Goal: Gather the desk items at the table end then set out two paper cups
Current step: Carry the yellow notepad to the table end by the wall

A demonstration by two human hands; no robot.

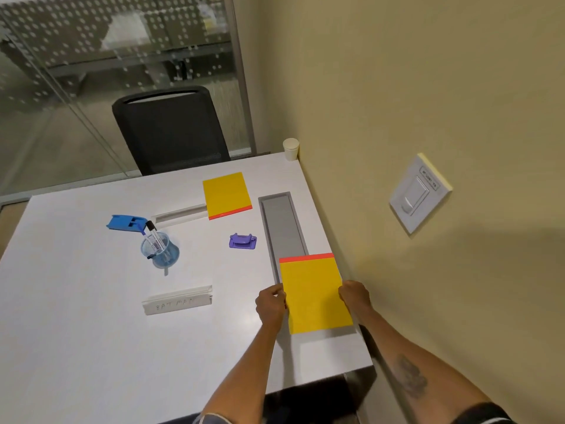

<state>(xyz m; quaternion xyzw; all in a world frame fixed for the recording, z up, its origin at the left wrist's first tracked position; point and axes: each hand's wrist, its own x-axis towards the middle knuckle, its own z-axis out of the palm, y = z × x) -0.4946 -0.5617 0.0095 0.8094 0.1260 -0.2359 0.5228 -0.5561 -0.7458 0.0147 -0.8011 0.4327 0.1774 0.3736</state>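
On the tabletop [91, 332], one notepad [315, 298] lies near the right edge, partly over the cable tray [282, 221]. A second notepad [226, 194] lies farther back. The pen cup [160, 250] stands left of the stapler [242, 241]; a paper cup [290, 149] sits in the far right corner.

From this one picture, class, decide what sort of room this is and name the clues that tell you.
Most likely a small office meeting room. Clues: a white table with a built-in cable tray, a black office chair pushed up to it, a glass partition wall, and a folded name card.
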